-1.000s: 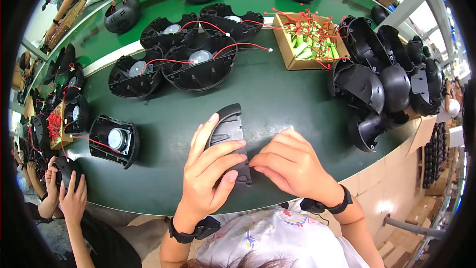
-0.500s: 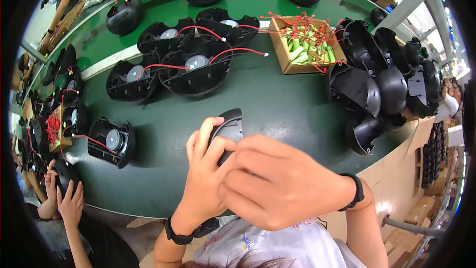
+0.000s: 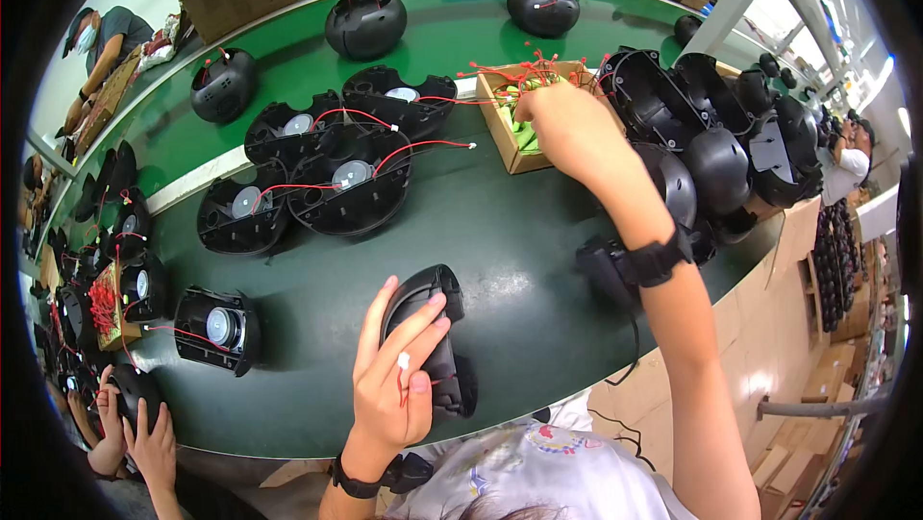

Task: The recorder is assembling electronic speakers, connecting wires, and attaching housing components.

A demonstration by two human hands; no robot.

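My left hand [image 3: 399, 381] grips a black plastic speaker housing half [image 3: 444, 289] at the near edge of the green table. Its fingers lie across the shell, and a thin red wire with a white connector [image 3: 404, 362] shows by them. Further off to the right, my right hand [image 3: 575, 126] reaches over an open cardboard box [image 3: 527, 162] of green cylindrical batteries [image 3: 524, 131] with red leads. Its fingers bend down into the box; their tips are hidden, so I cannot tell whether they hold a battery.
Open housing halves with round speakers [image 3: 353, 174] and red wires stand left of the box. One more open housing [image 3: 216, 330] lies nearer on the left. Black shells [image 3: 716, 169] pile up at right. Rounded units [image 3: 365, 24] line the back. A co-worker's hands [image 3: 149, 443] hold a shell.
My right hand has left the housing half and moved away to the battery box. My left hand keeps the housing, now turned and lower. The whole view has shifted.
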